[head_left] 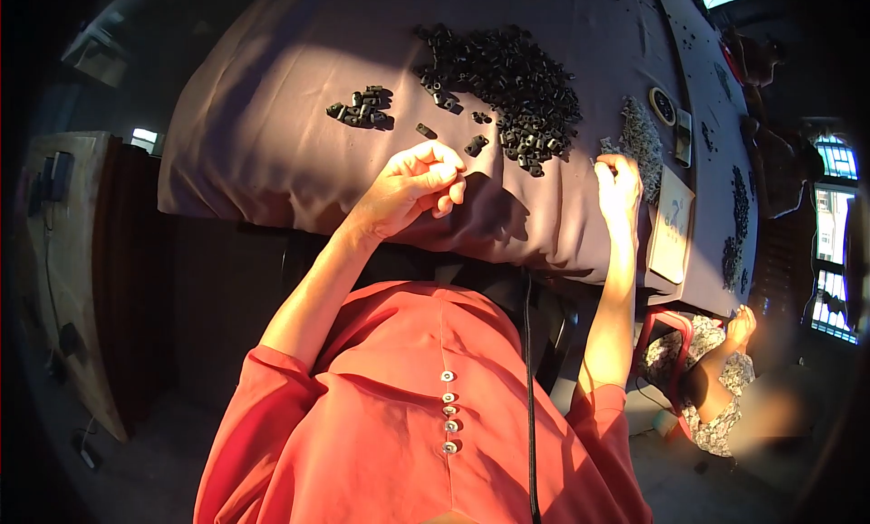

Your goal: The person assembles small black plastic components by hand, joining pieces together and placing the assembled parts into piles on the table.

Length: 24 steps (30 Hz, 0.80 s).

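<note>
My left hand (415, 187) is raised above the near edge of the cloth-covered table (272, 175), its fingers curled into a pinch. Whatever lies between the fingertips is too small to make out. Just beyond it are a few loose small black parts (477, 145). Over to the right, my right hand (620, 191) is closed at the fingertips beside a heap of tiny silvery pieces (643, 139); what it pinches is hidden. A large pile of small black block-like parts (517, 89) lies between and beyond the hands. A smaller cluster of them (361, 109) sits at the left.
Right of the silvery heap are a round black-rimmed dish (662, 105) and a pale flat board (671, 230). More dark pieces (739, 216) lie farther right, where another person's hand (741, 327) shows. A black cord (530, 388) hangs down over my red garment.
</note>
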Motion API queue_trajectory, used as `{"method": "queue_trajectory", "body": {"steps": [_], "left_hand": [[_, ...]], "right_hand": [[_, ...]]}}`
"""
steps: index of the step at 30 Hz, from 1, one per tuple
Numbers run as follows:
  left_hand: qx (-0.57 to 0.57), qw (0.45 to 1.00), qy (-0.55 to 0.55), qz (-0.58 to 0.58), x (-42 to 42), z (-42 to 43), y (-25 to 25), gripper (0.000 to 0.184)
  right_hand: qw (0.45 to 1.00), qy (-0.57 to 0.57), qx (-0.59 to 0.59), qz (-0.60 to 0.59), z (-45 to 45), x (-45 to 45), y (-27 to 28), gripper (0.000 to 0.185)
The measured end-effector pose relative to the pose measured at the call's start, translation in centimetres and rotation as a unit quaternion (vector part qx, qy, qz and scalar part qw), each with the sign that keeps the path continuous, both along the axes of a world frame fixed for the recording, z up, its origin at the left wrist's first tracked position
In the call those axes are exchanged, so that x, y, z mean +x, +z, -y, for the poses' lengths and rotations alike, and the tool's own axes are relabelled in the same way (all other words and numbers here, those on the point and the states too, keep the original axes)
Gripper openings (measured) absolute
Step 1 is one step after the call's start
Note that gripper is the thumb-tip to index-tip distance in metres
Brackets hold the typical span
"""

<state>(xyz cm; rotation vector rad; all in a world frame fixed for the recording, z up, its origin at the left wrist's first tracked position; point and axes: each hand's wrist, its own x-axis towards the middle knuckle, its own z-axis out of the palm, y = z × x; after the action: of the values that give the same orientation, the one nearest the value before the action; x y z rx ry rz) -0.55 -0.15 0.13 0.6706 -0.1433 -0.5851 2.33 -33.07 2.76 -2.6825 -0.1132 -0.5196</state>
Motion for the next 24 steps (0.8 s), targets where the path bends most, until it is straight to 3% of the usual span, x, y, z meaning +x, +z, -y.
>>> {"method": "queue_trajectory", "body": {"steps": [5,9,13,16,20,24], "left_hand": [[0.002,1.000,-0.002,0.004,0.0,0.0,0.2,0.008],[0.011,1.000,-0.001,0.021,-0.1,0.0,0.0,0.008],[0.024,0.998,-0.005,0.065,-0.1,0.1,-0.4,0.011],[0.038,0.996,0.004,0.083,-0.1,0.4,-0.5,0.010],[0.112,0.987,0.008,0.116,-0.5,0.8,0.1,0.008],[0.210,0.967,0.003,0.143,-1.2,1.5,0.7,0.007]], "right_hand": [[0.999,-0.005,-0.043,0.013,-0.5,0.3,-0.6,0.011],[1.000,0.011,-0.012,-0.005,-0.6,0.4,-0.8,0.011],[0.995,0.039,-0.093,0.018,-0.9,-0.1,-1.5,0.008],[0.997,0.056,-0.044,0.043,-2.6,-0.9,-0.9,0.008],[0.986,-0.003,0.168,0.003,-7.2,-2.4,0.4,0.006],[0.971,0.136,0.193,0.029,-13.2,-4.1,1.0,0.005]]}}
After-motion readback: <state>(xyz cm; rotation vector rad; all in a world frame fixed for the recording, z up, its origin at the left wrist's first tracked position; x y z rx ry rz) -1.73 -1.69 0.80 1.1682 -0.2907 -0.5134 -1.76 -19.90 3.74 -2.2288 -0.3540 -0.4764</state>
